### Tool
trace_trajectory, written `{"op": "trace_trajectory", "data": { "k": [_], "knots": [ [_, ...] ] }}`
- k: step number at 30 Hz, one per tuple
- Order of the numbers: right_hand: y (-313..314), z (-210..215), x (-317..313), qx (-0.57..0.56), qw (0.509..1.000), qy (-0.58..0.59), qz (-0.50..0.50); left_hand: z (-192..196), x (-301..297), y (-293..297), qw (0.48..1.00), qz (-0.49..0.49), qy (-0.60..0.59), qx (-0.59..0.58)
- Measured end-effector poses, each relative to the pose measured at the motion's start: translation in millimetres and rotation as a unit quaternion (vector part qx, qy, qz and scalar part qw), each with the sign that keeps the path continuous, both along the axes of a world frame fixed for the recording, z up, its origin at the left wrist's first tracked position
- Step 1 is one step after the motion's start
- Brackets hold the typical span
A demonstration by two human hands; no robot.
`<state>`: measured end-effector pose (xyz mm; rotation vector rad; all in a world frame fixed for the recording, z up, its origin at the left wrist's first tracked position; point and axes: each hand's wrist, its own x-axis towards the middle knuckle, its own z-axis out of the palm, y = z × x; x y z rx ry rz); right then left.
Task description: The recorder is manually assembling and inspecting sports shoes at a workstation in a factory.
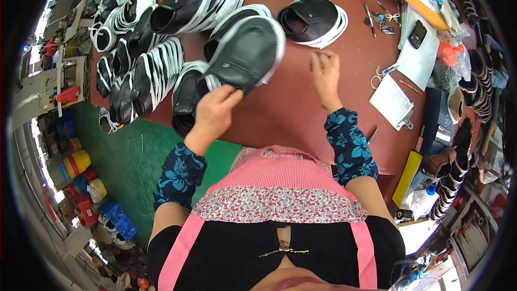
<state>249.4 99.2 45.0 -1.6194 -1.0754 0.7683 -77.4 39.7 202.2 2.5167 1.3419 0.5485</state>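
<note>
My left hand [214,112] grips a black shoe upper with a white edge [247,53] by its near end and holds it lifted over the dark red table [291,108]. Right behind my left hand lies another black upper [186,97]. My right hand [325,71] hovers just above the table to the right, fingers bent, pinching something small that I cannot make out. A stack of black uppers with white rims [313,20] lies a little beyond my right hand.
Rows of black-and-white shoe uppers [145,48] cover the table's left and far side. Papers on a clipboard [395,101], pens, a calculator [417,33] and small tools lie at the right. Stacked shoe parts [479,81] stand at the right edge. Green floor [129,161] and coloured containers lie left.
</note>
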Motion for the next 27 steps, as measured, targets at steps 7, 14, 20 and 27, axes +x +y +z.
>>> {"op": "trace_trajectory", "data": {
  "k": [7,14,20,27],
  "knots": [
    [95.6,-22.7,-54.4,0.044,0.843,-0.495,0.206,-46.8,-43.5,87.8,0.999,0.028,0.045,0.012],
    [83.5,-37.6,-13.5,-0.068,0.753,-0.584,0.296,33.8,-85.3,17.4,0.980,0.197,-0.031,0.011],
    [-66.5,-11.8,10.0,-0.043,0.758,-0.507,0.408,-23.7,-147.2,-127.3,0.967,0.248,0.030,-0.052],
    [-170.2,10.6,9.1,-0.084,0.730,-0.451,0.507,-80.9,-121.9,-110.7,0.946,0.301,0.114,-0.036]
  ]
}}
